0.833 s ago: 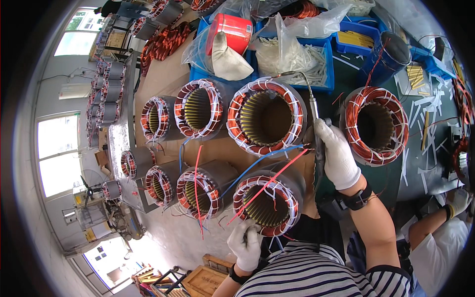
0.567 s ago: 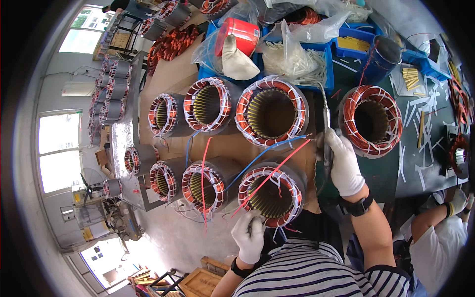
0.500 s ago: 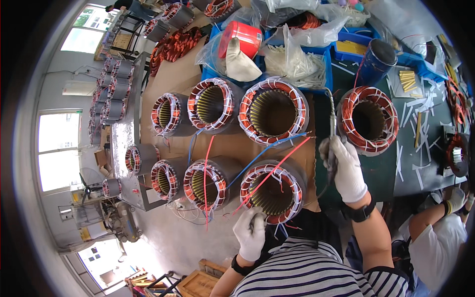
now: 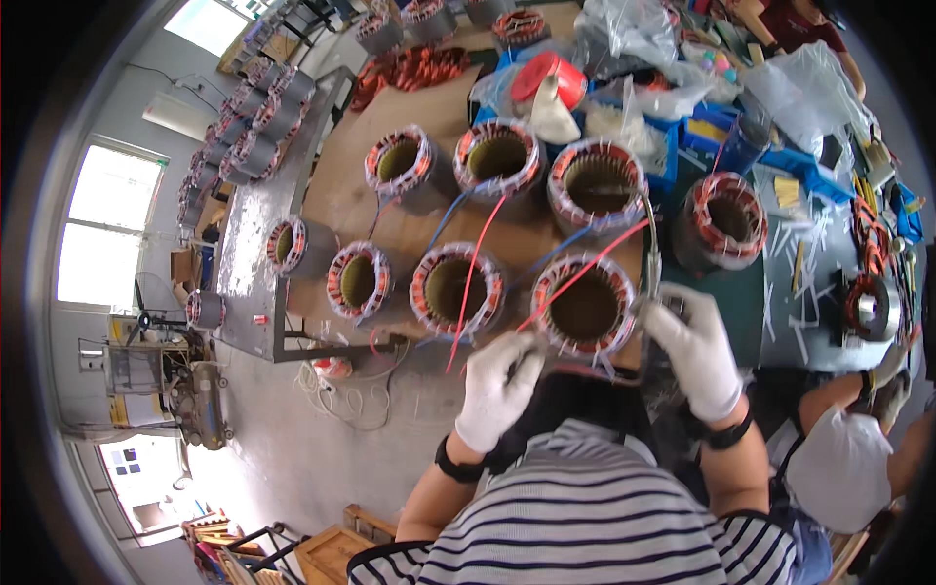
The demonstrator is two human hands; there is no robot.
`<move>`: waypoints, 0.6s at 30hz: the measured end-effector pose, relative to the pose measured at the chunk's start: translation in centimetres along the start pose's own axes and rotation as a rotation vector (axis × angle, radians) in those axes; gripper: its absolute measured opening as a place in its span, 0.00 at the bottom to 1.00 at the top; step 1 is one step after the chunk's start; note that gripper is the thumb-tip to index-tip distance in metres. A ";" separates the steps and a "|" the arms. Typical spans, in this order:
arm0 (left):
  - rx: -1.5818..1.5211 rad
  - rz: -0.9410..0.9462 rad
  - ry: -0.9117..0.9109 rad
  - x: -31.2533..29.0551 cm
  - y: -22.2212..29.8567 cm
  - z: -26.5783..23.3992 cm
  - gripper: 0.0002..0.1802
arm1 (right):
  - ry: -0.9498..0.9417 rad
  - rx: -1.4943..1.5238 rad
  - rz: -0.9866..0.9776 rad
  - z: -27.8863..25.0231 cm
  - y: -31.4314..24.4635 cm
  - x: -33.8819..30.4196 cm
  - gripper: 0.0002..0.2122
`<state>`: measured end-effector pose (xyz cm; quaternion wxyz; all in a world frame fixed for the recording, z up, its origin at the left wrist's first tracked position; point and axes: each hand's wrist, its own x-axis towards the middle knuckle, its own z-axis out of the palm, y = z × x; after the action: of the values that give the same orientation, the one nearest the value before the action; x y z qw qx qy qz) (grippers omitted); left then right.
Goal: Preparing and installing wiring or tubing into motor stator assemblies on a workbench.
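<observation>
Several motor stators, grey cylinders with laced copper windings, stand on the bench. The nearest stator (image 4: 548, 292) lies between my gloved hands, by its front rim. My left hand (image 4: 502, 380) is closed at its left edge; a red lead wire (image 4: 595, 261) runs down across that stator to the fingertips. My right hand (image 4: 694, 351), at the stator's right side, pinches a thin metal rod tool (image 4: 654, 244) with a curved upper end. The rod stands nearly upright, and its tip reaches the far stator (image 4: 639, 180). Blue leads (image 4: 561, 252) stretch between the stators.
Another stator (image 4: 697, 229) stands at the right on the dark mat. Behind are a red can (image 4: 541, 76), a white glove (image 4: 554, 119) and blue bins (image 4: 668, 161) with plastic bags. White strips litter the right side. A co-worker's arm (image 4: 829, 395) is at the lower right.
My view has shifted, so the bench looks lower and tilted. My left hand has moved up to the nearest stator's rim; my right hand, still with the rod, is lower and nearer to it.
</observation>
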<state>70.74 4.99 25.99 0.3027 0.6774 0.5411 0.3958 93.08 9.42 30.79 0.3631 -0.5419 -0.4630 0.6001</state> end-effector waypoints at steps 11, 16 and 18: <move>-0.042 -0.141 -0.048 -4.7 -2.1 -3.4 0.05 | 0.183 0.008 0.021 -2.0 4.9 -3.5 0.12; -0.208 -0.008 -0.164 -4.0 -0.1 -1.5 0.13 | -0.083 0.216 -0.046 1.8 2.0 -3.4 0.12; -0.293 -0.123 -0.284 -3.5 1.5 -1.3 0.18 | -0.250 0.317 -0.129 3.2 2.0 -2.5 0.12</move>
<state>70.05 1.26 27.17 0.4945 0.6409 0.4701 0.3516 90.44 5.98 29.59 0.4215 -0.3685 -0.4379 0.7034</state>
